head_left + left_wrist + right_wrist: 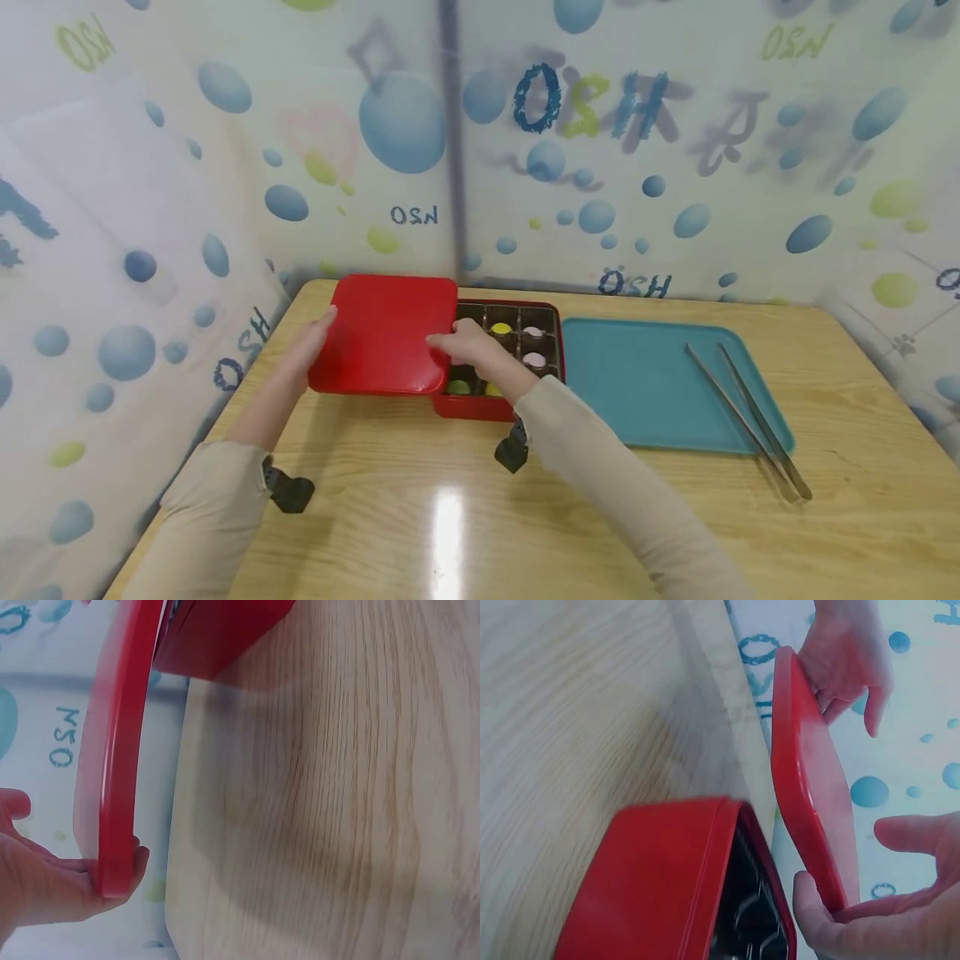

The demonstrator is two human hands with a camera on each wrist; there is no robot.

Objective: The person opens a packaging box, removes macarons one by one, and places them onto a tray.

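Note:
A red lid [386, 333] is held level above the left part of the table, its right edge overlapping an open red box [474, 408]. At the lid's left edge, my left hand [309, 340] grips it; fingertips curl round the rim in the left wrist view. My right hand [477, 348] holds the opposite edge, reaching across the box. In the right wrist view, its fingers lie under the rim and the thumb stands above the lid. Dark dividers [545, 318] split the box into compartments with small round yellow, pink and green pieces. Lid and hand hide some compartments.
A blue tray [630, 392] stands right of the box. Long metal tongs [750, 417] lie across its right side, their near end over the tray's edge on the wooden table [375, 517]. Patterned fabric walls [600, 167] surround the table's back and sides.

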